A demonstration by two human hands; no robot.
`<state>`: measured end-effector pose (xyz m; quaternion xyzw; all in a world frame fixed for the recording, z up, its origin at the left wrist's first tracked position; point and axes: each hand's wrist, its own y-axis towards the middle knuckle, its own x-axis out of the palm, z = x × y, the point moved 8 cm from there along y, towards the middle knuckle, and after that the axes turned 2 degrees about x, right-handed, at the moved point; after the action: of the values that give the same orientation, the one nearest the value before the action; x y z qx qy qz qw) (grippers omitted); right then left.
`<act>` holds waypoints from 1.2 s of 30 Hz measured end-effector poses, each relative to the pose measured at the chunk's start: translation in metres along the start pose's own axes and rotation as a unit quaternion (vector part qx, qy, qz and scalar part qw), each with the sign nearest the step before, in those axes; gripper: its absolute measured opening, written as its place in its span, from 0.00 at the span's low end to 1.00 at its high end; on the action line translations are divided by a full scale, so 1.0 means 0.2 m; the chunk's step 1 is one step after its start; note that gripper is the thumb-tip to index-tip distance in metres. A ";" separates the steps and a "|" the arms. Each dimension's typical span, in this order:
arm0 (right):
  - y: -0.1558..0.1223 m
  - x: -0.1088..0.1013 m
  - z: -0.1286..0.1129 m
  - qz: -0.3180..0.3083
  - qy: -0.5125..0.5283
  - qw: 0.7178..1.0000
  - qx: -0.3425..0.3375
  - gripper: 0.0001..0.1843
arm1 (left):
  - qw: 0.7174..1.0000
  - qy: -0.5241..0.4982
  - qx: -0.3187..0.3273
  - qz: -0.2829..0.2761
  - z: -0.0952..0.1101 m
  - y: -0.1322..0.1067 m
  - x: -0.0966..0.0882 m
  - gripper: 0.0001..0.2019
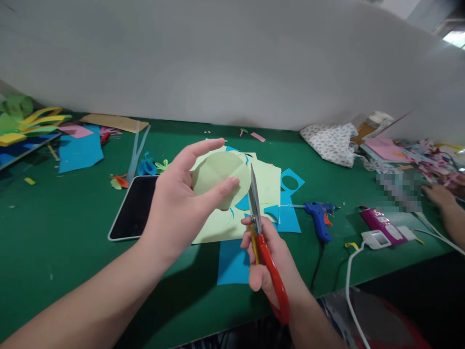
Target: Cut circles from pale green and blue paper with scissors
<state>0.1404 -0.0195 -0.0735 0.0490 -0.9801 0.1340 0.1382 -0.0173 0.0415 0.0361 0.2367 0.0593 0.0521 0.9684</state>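
Observation:
Between the thumb and fingers of my left hand (181,203) is a round pale green paper disc (221,167), with faint creases on its face. My right hand (269,257) grips red-handled scissors (273,271), their blades pointing up at the disc's right edge. The blades look nearly closed; whether they touch the paper I cannot tell. Below both hands lie pale green paper sheets (267,184) and blue paper pieces (232,266), with thin curved offcuts on top.
A tablet-like device (132,208) lies left of the papers. Right of them are a blue glue gun (319,218), a blue paper frame with a round hole (292,183), a magenta pack (381,225) and a white cable (348,291). Another person's hand (441,198) is at far right.

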 end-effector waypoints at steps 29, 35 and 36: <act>-0.01 0.01 -0.01 -0.002 -0.010 0.999 0.038 0.48 | 1.000 0.023 -0.010 -0.001 0.00 -0.01 0.02 0.24; 0.00 0.01 0.00 -0.007 -0.001 1.000 0.016 0.44 | 0.998 0.055 -0.004 0.001 0.00 -0.02 0.01 0.24; 0.00 0.01 0.00 -0.004 0.003 1.000 0.012 0.44 | 0.998 0.057 -0.002 0.004 0.00 -0.02 0.01 0.24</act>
<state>0.1387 -0.0203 -0.0730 0.0547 -0.9777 0.1456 0.1409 -0.0151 0.0385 0.0341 0.2314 0.1134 0.0694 0.9637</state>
